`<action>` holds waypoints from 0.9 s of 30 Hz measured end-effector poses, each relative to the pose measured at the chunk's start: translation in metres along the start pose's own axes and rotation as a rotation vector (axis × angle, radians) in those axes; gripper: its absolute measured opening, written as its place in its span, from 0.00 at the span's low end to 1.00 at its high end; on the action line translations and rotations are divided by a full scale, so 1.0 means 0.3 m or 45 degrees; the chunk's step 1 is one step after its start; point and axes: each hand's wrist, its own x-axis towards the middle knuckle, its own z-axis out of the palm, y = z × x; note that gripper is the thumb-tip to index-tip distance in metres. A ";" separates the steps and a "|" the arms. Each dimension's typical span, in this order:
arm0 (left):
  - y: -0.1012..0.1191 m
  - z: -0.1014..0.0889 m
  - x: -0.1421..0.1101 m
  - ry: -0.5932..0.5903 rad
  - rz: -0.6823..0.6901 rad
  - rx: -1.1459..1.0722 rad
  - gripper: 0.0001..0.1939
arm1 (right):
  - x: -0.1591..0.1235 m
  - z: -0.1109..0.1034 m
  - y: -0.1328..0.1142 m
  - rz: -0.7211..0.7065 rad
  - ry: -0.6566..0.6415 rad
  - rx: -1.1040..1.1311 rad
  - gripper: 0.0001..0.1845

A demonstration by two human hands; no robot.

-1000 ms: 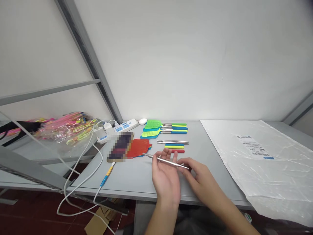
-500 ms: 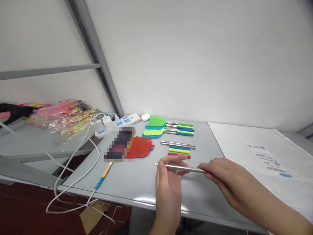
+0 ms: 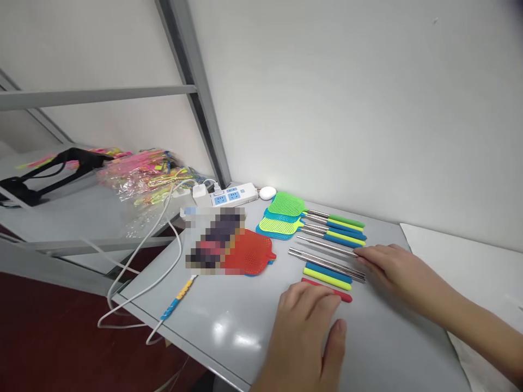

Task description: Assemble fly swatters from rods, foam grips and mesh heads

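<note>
My right hand (image 3: 390, 267) pinches the right end of a thin silver metal rod (image 3: 327, 246), held just behind other metal rods (image 3: 314, 259) that lie side by side on the table. In front of those rods lie a blue handle sleeve (image 3: 330, 272), a yellow one (image 3: 327, 279) and a red one (image 3: 345, 296). My left hand (image 3: 306, 332) is palm down at the red sleeve, thumb apart and fingers bent, holding nothing. Its fingertips overlap the sleeve; I cannot tell whether they touch. Several fly swatters (image 3: 286, 204) with green and blue heads lie behind.
Red swatter heads (image 3: 253, 253) are stacked at left, beside a pixelated object (image 3: 216, 239). A power strip (image 3: 235, 195) with white cables and a round white object (image 3: 267, 193) stand near the wall. A white bag (image 3: 433, 245) lies right; plastic-wrapped colourful items (image 3: 143, 174) fill the left shelf.
My right hand has carried the rod back and down toward the other rods. My left hand has let go of it and turned palm down near the red sleeve. The view has shifted left.
</note>
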 end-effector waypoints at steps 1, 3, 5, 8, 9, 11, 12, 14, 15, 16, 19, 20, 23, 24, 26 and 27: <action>-0.005 0.005 0.002 -0.020 0.035 0.102 0.20 | 0.020 0.011 0.005 -0.031 -0.003 -0.007 0.17; -0.016 0.016 0.007 -0.062 0.093 0.286 0.16 | 0.048 0.032 0.006 -0.089 0.020 -0.019 0.17; -0.026 0.025 0.013 -0.092 0.131 0.411 0.12 | 0.062 0.048 0.004 -0.130 0.068 -0.027 0.17; -0.037 0.035 0.022 -0.136 0.168 0.532 0.07 | 0.069 0.066 0.006 -0.167 0.099 -0.011 0.18; -0.040 0.037 0.024 -0.156 0.173 0.564 0.07 | 0.069 0.070 0.008 -0.171 0.097 0.006 0.18; -0.044 0.040 0.028 -0.203 0.165 0.618 0.09 | 0.067 0.078 0.015 -0.171 0.084 0.059 0.16; -0.047 0.042 0.029 -0.223 0.156 0.643 0.10 | 0.065 0.083 0.019 -0.168 0.082 0.092 0.16; -0.052 0.046 0.031 -0.257 0.148 0.695 0.12 | 0.061 0.092 0.028 -0.168 0.084 0.156 0.15; -0.055 0.047 0.031 -0.271 0.152 0.719 0.13 | 0.059 0.097 0.033 -0.168 0.091 0.183 0.15; -0.058 0.049 0.031 -0.282 0.158 0.739 0.14 | 0.057 0.102 0.037 -0.166 0.102 0.206 0.15; -0.059 0.054 0.027 -0.294 0.151 0.775 0.14 | 0.054 0.112 0.043 -0.160 0.135 0.269 0.14; -0.057 0.055 0.025 -0.290 0.125 0.782 0.13 | 0.052 0.113 0.044 -0.159 0.138 0.294 0.13; -0.047 0.056 0.018 -0.304 0.030 0.783 0.13 | 0.047 0.109 0.042 -0.141 0.132 0.378 0.12; -0.043 0.055 0.017 -0.318 0.011 0.782 0.14 | 0.046 0.107 0.041 -0.133 0.132 0.406 0.12; -0.039 0.054 0.015 -0.342 -0.003 0.781 0.15 | 0.042 0.104 0.038 -0.121 0.141 0.464 0.12; -0.037 0.054 0.016 -0.345 -0.009 0.785 0.16 | 0.041 0.103 0.037 -0.121 0.146 0.492 0.12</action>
